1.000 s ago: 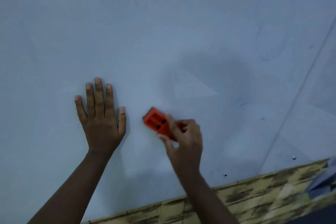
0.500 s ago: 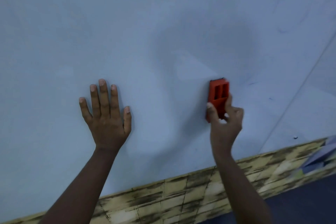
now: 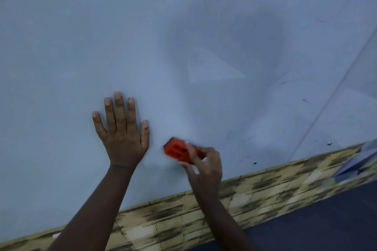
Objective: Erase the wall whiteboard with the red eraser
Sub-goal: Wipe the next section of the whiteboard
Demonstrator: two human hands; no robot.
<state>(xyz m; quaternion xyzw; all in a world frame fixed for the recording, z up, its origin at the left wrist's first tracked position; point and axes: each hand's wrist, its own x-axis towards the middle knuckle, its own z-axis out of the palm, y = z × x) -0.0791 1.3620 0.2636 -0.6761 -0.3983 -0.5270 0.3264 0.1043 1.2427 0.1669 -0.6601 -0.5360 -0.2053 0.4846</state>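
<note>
The pale whiteboard (image 3: 183, 26) fills most of the head view. My left hand (image 3: 122, 132) lies flat against it with fingers straight and spread, low and left of centre. Just to its right, my right hand (image 3: 204, 165) grips the red eraser (image 3: 177, 150), which is pressed against the board and tilted, its free end pointing up-left; the hand and eraser are blurred by motion. Faint blue marker traces (image 3: 285, 82) remain on the board's right part, with small dark specks (image 3: 254, 163) near its lower edge.
Below the board runs a wall band of yellowish brick-pattern panelling (image 3: 255, 191). A dark floor (image 3: 326, 220) lies at the lower right. A blue-grey object (image 3: 359, 159) pokes in at the right edge. A thin seam line (image 3: 334, 91) crosses the board's right side.
My right hand has swept the eraser down and left, from upright at the board's right-centre to tilted beside my left hand. The left hand stays flat on the board.
</note>
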